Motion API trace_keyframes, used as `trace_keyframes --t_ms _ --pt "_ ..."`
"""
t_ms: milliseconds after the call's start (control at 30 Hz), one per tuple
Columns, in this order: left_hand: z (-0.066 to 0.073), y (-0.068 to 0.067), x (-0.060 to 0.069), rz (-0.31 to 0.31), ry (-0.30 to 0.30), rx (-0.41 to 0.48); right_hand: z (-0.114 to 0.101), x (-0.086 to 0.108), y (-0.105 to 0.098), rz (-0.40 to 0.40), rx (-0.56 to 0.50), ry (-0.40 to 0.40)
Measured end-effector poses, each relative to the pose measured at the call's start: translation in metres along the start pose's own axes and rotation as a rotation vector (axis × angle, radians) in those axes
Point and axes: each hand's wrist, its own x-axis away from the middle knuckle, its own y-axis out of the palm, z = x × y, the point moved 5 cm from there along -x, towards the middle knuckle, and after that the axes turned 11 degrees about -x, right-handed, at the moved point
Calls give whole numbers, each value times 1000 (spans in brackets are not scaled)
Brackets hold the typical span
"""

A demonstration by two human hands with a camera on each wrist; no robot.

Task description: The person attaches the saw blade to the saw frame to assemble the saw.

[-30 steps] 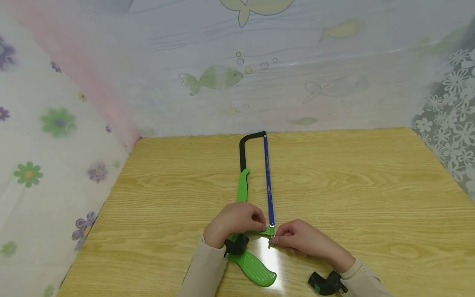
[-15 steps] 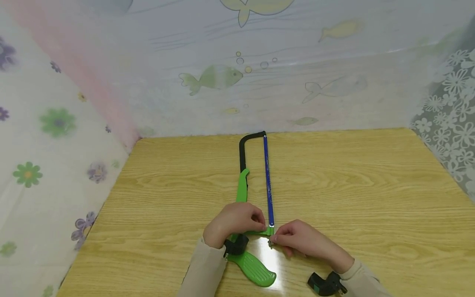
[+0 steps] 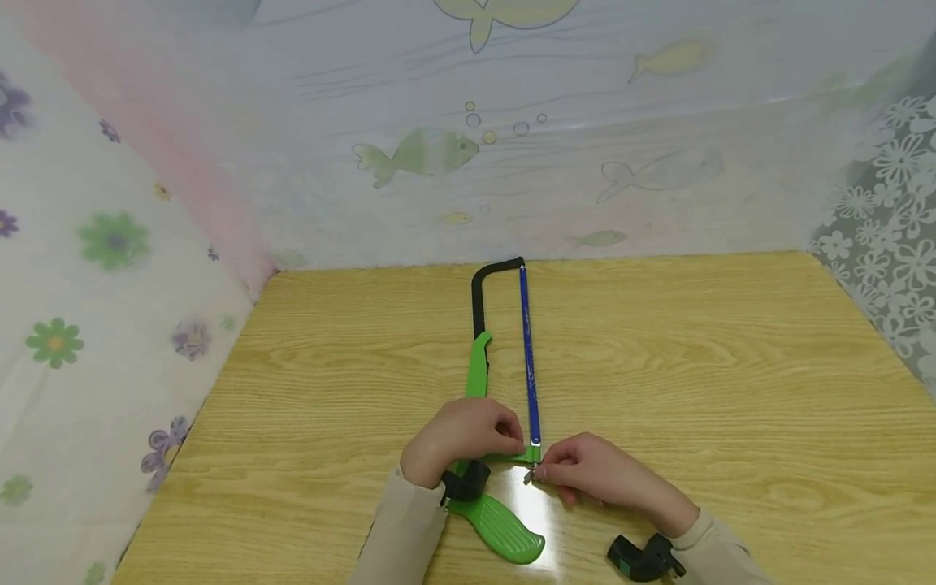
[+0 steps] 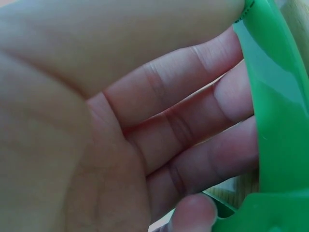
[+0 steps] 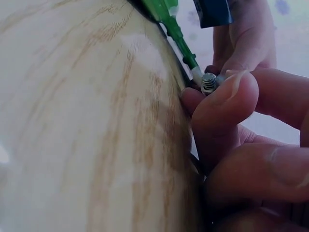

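A hacksaw with a green and black frame point(image 3: 477, 370) lies flat on the table, its handle point(image 3: 504, 532) toward me. Its blue blade point(image 3: 530, 357) runs along the right side. My left hand point(image 3: 468, 429) holds the green frame near the blade's near end; in the left wrist view its fingers reach behind the green frame point(image 4: 277, 101). Just right of it, my right hand point(image 3: 600, 471) pinches the small metal wing nut point(image 3: 529, 478) at that end between thumb and finger. The right wrist view shows a threaded screw end point(image 5: 208, 83) beside the thumb; the nut is mostly hidden there.
The wood-grain table point(image 3: 702, 357) extends on both sides of the saw. A fish-printed sheet point(image 3: 409, 203) hangs along its back edge, with a flowered sheet point(image 3: 110, 341) on the left. Black wrist mounts point(image 3: 643, 559) sit on both sleeves.
The wing nut has turned between the right fingers, and the right thumb and fingertip have shifted slightly around it. The left hand, frame and blade have stayed in place.
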Motion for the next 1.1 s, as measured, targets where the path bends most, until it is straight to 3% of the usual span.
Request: trace_keyframes --t_ms 367,600,1100 --pt "0 -1 0 -2 4 1 -1 0 1 16 -8 0" --pt "0 -2 0 4 -1 20 0 -2 -3 73 -4 -24" --pt "-1 1 0 6 -8 29 -1 0 -2 40 -8 -13"
